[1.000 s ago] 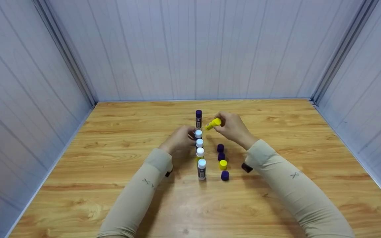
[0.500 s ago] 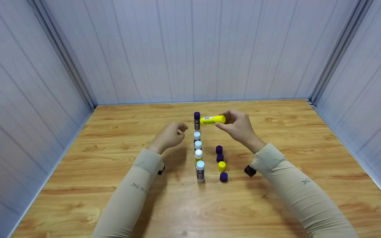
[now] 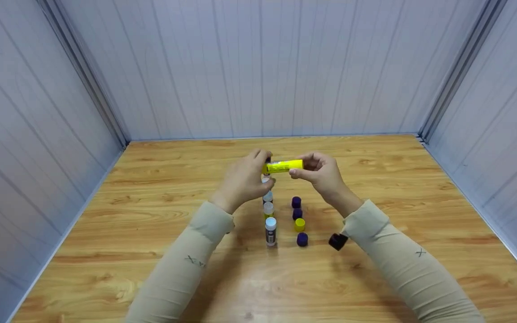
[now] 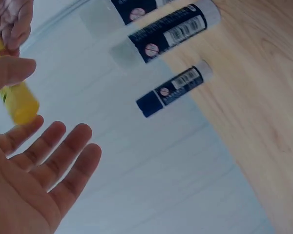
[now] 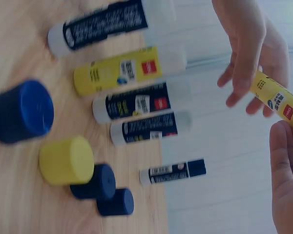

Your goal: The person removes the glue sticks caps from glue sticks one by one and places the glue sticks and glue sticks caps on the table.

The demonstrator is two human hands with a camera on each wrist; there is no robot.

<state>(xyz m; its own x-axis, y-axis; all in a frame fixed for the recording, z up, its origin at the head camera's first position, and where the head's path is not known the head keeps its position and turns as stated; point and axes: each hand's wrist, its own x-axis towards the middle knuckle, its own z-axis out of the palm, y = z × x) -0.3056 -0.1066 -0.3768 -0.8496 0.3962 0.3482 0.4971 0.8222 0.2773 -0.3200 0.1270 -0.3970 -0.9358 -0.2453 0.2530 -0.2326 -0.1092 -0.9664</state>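
Gripping a yellow glue stick (image 3: 284,166) in the right hand (image 3: 327,178); spreading the left hand (image 3: 243,180), unclenched, at the stick's opposite end.

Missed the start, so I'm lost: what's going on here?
A person's right hand holds a yellow glue stick sideways above the table. Their left hand is spread at its other end; whether it touches is unclear. Five more sticks stand in a row, four uncapped, the farthest with a dark cap. Four loose caps sit alongside.
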